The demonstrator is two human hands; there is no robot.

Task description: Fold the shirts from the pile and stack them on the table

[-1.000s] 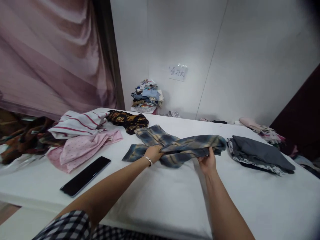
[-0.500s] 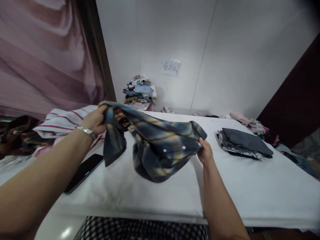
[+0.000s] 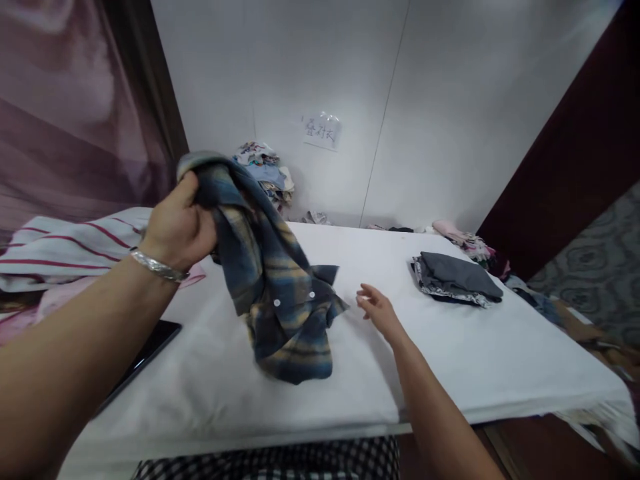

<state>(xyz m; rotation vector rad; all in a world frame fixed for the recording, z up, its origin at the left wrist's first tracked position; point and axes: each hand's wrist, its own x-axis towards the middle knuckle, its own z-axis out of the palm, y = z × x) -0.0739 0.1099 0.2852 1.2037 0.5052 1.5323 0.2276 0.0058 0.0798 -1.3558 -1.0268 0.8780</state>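
My left hand (image 3: 183, 223), with a silver bracelet at its wrist, is closed on the upper end of a plaid shirt (image 3: 280, 280) in dark blue and tan. The shirt hangs down in loose folds above the white-covered table (image 3: 210, 393), and two white buttons show on it. Just right of the shirt, my right hand (image 3: 376, 307) is apart from the cloth, its fingers spread and holding nothing.
Folded dark grey garments (image 3: 457, 275) lie on the table's right side. A tall clothes pile (image 3: 267, 173) stands at the back wall. At left are a white garment with red stripes (image 3: 75, 247) and a flat black device (image 3: 150, 347). A paper sign (image 3: 321, 131) hangs on the wall.
My right hand has let go of the shirt. My left hand has lifted its end higher, and the cloth, stretched sideways before, now hangs down. The view has turned somewhat to the right.
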